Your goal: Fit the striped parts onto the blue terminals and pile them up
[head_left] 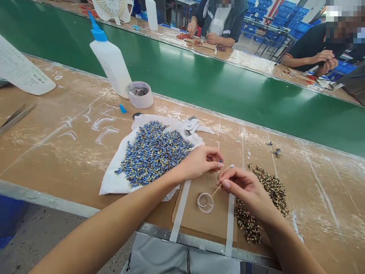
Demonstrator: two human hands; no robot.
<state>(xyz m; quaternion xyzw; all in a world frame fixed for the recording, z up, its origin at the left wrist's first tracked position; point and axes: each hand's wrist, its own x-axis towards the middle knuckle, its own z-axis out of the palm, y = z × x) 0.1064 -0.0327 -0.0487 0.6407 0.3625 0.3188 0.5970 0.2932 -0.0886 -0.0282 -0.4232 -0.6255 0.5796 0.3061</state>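
Blue-and-yellow pieces (155, 152) lie heaped at ten o'clock from the cup (205, 211), dark-and-cream pieces (272, 192) at three; left hand (201, 163) pinches a blue piece (221, 161), right hand (248, 186) a stick (216, 190); work apparently midway.

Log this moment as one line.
left hand: pinching small bluish piece | right hand: holding thin stick, lower end near clear cup | blue-and-yellow pile: left, on white sheet | dark-and-tan pile: right
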